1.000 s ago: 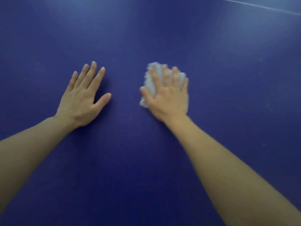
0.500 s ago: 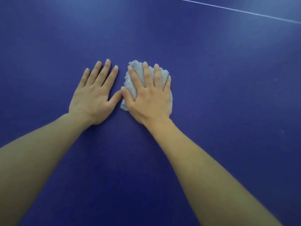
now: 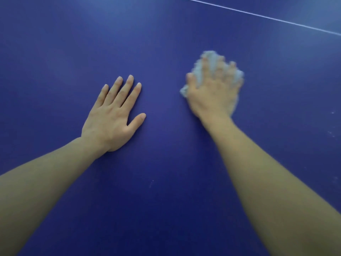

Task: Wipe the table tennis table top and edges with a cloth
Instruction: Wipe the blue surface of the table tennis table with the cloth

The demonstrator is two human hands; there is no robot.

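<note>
The head view looks down on the blue table top (image 3: 166, 191), which fills the whole frame; no edge of it can be seen here. In the centre right of the frame the right hand (image 3: 214, 93) lies on the cloth (image 3: 210, 58), a small pale grey rag bunched under the palm. The fingers are spread and pressed flat on top of it, not curled around it, so the cloth is pushed against the surface and not pinched. The hand and the cloth are blurred, which suggests a wiping stroke in progress; I judge that the flat palm is used to give wide, even pressure. In the centre left of the frame the left hand (image 3: 114, 117) rests palm down on the bare table, fingers straight and close together, the thumb held out to the side. It holds nothing and is well apart from the cloth; probably it supports the body while the person leans forward. A thin white line (image 3: 258, 14) crosses the upper right corner. Near the right border some pale specks (image 3: 332, 133) remain on the surface, so that area seems not yet wiped.
</note>
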